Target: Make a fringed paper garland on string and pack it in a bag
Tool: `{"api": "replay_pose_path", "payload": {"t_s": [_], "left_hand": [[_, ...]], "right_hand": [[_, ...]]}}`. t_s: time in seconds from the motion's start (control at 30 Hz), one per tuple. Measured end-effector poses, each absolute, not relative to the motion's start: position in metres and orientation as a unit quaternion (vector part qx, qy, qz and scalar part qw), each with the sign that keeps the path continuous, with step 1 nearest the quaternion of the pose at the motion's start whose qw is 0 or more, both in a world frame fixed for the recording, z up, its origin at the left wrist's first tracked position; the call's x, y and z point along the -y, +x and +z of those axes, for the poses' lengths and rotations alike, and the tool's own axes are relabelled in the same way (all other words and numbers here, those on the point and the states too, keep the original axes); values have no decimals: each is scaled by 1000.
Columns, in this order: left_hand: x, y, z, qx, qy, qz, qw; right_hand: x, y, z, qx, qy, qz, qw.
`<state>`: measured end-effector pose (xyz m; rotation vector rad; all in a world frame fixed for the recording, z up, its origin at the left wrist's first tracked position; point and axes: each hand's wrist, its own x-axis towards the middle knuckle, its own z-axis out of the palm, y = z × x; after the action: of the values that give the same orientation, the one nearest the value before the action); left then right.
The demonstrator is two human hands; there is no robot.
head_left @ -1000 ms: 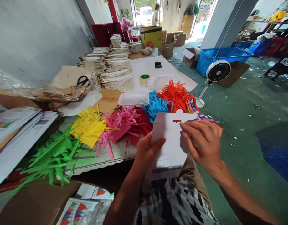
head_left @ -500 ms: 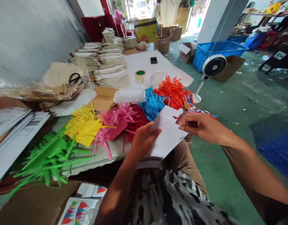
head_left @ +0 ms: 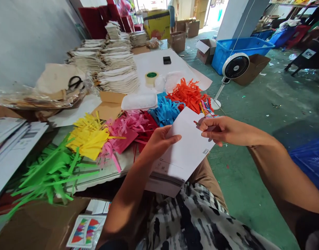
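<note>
My left hand [head_left: 162,144] grips a stack of white printed sheets [head_left: 185,146] by its left edge, thumb on top and fingers hidden underneath. The stack is tilted over my lap, with small print along its lower edge. At the right edge of the sheets, my right hand [head_left: 216,130] is closed in a pinch. A thin red piece [head_left: 196,123] sticks out from its fingertips over the paper; its kind is unclear. Just beyond lie fringed tissue bundles: blue [head_left: 166,109], orange-red [head_left: 188,95], pink [head_left: 125,133], yellow [head_left: 89,139] and green [head_left: 49,173].
A clear plastic container [head_left: 139,101], a tape roll [head_left: 151,78] and a black phone [head_left: 167,60] lie on the table. Stacked off-white bundles [head_left: 118,66] and scissors [head_left: 75,82] are at the left. A white fan [head_left: 236,66] and blue crate [head_left: 242,48] stand at the right.
The sheets have tilted and shifted slightly right, showing more print. My right hand has moved a little right and up with the red piece. The whole view has shifted slightly.
</note>
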<state>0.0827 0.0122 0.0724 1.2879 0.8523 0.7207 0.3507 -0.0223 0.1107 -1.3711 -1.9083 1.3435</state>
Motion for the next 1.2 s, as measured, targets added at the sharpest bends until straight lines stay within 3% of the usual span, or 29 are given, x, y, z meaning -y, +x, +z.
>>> {"api": "replay_pose_path", "payload": {"t_s": [0.3,0.57,0.67,0.83,0.97,1.1,1.2], "left_hand": [[-11,88,71,-380,606,291,636],[-8,85,67,-379,582,325,642],[-5,83,61,-393,560,352,638],[3,80,44,-408,497,415,644],[9,79,39,-414,474,449,635],[15,82,39,-414,467,482,615],[20,86,40,-416,474,495,597]], "right_hand": [[22,355,118,755,-477,421,158],[43,328,108,801,-582,90,108],[50,318,98,781,-605,-3,152],[54,311,78,779,-542,-78,304],[52,308,71,772,-522,-127,340],[48,302,68,747,-549,-112,357],[43,297,70,722,-572,-24,389]]}}
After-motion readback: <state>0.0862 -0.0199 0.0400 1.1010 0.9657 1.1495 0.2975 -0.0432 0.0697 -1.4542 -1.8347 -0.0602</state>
